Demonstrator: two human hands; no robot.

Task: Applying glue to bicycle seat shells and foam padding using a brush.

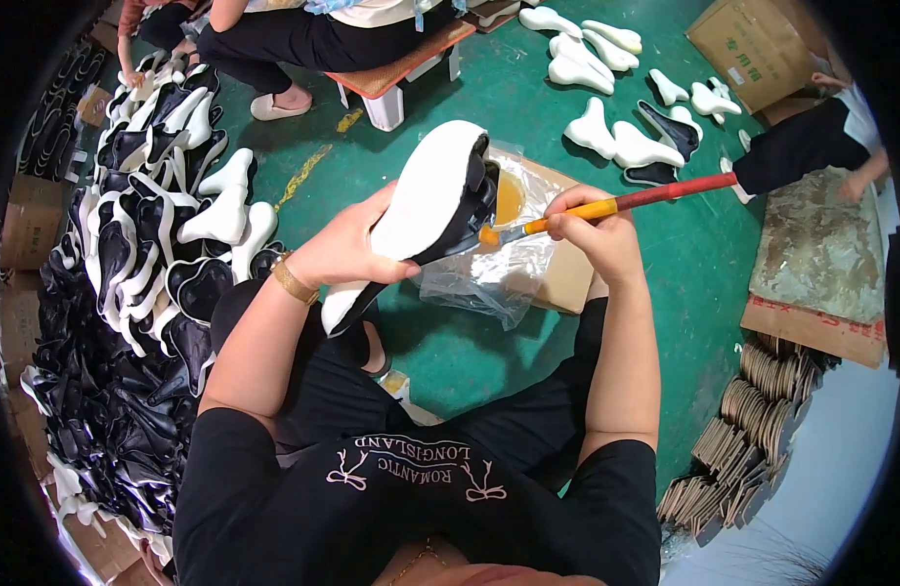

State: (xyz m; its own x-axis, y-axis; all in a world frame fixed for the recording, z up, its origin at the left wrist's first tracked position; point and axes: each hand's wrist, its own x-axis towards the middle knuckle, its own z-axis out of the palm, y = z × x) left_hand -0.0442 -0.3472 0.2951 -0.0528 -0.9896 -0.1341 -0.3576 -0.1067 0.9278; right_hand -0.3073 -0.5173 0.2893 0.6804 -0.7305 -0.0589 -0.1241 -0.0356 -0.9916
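In front of me, my left hand (350, 240) is closed round a bicycle saddle (426, 195), tilted on its side. Its white padded face turns to the left and its black underside to the right. My right hand (606, 237) grips a long brush (621, 203) with a yellow and red handle. The brush's tip, coated in yellow-orange stuff, is at the saddle's black edge; whether it touches I cannot tell. Below lies a cardboard box (564, 280) covered with clear plastic film (470, 283), with a yellow glue-like patch (510, 198) on top.
Left of me rises a big heap of white and black saddles (137, 230), with black saddle shells (108, 400) nearer. Several white saddles (589, 127) lie on the green floor ahead. People sit nearby, one on a stool (382, 98). Stacked brown pieces (733, 439) stand at right.
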